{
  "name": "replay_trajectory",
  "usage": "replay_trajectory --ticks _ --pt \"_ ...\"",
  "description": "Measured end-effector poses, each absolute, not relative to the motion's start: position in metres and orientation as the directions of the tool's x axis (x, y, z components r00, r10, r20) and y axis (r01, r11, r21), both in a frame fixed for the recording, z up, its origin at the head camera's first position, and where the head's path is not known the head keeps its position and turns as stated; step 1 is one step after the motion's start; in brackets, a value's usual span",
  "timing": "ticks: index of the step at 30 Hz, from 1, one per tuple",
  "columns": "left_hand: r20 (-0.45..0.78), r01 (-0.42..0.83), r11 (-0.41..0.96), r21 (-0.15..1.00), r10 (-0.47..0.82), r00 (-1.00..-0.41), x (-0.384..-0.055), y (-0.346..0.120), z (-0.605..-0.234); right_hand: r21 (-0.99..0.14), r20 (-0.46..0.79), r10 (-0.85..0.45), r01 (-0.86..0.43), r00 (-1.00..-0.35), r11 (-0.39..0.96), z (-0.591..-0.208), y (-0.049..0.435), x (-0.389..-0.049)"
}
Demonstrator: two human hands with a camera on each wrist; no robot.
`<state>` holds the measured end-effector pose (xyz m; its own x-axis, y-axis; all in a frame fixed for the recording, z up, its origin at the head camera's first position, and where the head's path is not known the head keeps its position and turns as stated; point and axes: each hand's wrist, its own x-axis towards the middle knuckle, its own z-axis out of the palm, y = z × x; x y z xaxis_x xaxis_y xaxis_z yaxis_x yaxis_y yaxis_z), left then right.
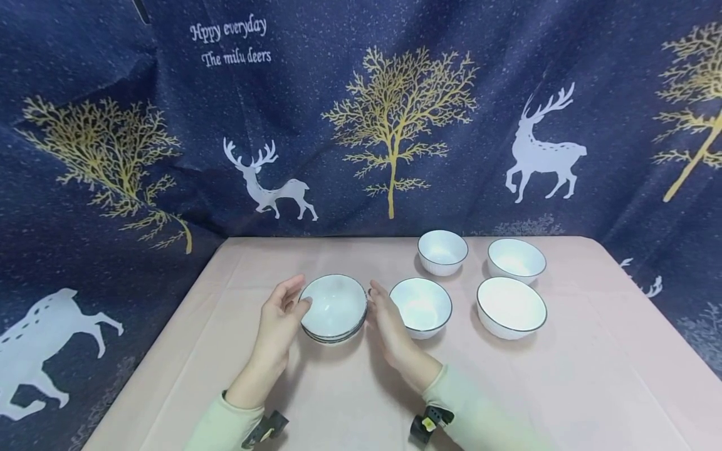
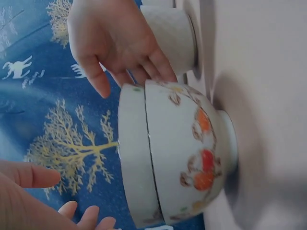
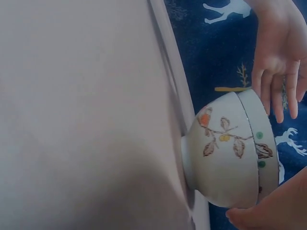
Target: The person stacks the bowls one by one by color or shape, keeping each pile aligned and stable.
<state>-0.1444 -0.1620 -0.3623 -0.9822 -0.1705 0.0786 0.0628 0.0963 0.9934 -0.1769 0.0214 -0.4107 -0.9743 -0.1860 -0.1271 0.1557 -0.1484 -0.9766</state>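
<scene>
A stack of round white bowls (image 1: 335, 307) with dark rims stands on the table between the hands. Both wrist views show its painted outside, with brown leaves and orange patches (image 2: 204, 179). My left hand (image 1: 276, 329) is at the stack's left side, its thumb over the rim in the head view and its fingers extended. On the other side, my right hand (image 1: 392, 322) has fairly straight fingers close against the stack. Its fingertips are partly hidden behind the bowls in the left wrist view. Exact contact of either hand is hard to tell.
Right of the stack is a ribbed white bowl (image 1: 420, 305), close beside my right hand. Further white bowls stand at the back (image 1: 442, 250), back right (image 1: 516, 258) and right (image 1: 511, 305). A pink cloth (image 1: 350, 401) covers the table; a dark blue deer-patterned curtain (image 1: 361, 144) hangs behind.
</scene>
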Motion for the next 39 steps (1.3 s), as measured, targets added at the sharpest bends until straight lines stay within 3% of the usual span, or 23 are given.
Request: replay_trajectory --ticks 10,19,30,39 --pt "0.156 0.143 0.099 0.985 -0.145 -0.977 -0.144 -0.142 -0.359 -0.981 -0.072 -0.122 0.092 -0.990 -0.171 -0.403 0.027 -0.180" --pt "0.211 0.201 0.104 0.974 -0.096 -0.973 -0.144 -0.122 -0.356 -0.966 -0.012 -0.140 0.047 -0.990 -0.256 -0.393 0.042 -0.177" --pt "0.188 0.189 -0.029 0.982 -0.029 -0.982 -0.148 -0.089 -0.353 -0.956 0.036 -0.133 0.004 -0.990 -0.294 -0.385 0.063 -0.179" --pt "0.175 0.174 -0.045 0.984 0.024 -0.984 -0.151 -0.068 -0.357 -0.962 0.034 -0.150 0.008 -0.988 -0.272 -0.384 0.084 -0.182"
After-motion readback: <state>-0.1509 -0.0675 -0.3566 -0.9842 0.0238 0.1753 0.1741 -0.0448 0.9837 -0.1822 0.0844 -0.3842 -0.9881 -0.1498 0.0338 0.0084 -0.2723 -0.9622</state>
